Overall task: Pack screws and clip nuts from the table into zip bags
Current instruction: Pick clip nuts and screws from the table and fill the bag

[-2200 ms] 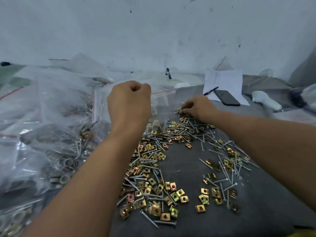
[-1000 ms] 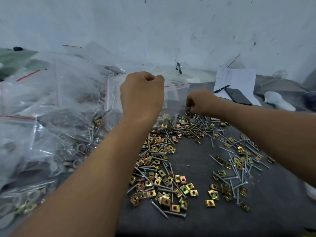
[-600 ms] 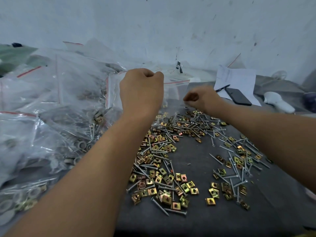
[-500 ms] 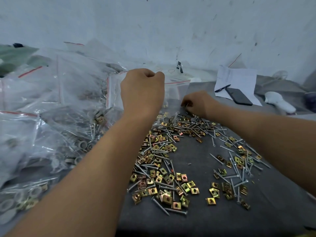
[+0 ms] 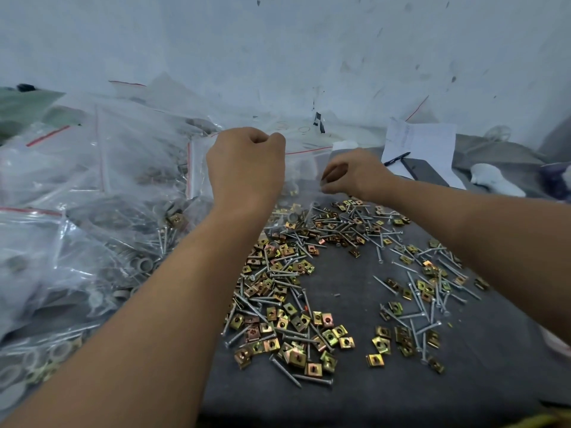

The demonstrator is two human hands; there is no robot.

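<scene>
Clear zip bag (image 5: 304, 162) pinched by left hand (image 5: 245, 165); right hand (image 5: 355, 176) fingers pinching small unclear piece at bag.

A small packing workbench, probably in a workshop, is seen: loose screws (image 5: 279, 304) and clip nuts (image 5: 296, 322) are strewn over a grey table (image 5: 355, 396), filled zip bags (image 5: 92, 186) heaped left of it, against a scuffed white wall (image 5: 278, 41).
</scene>
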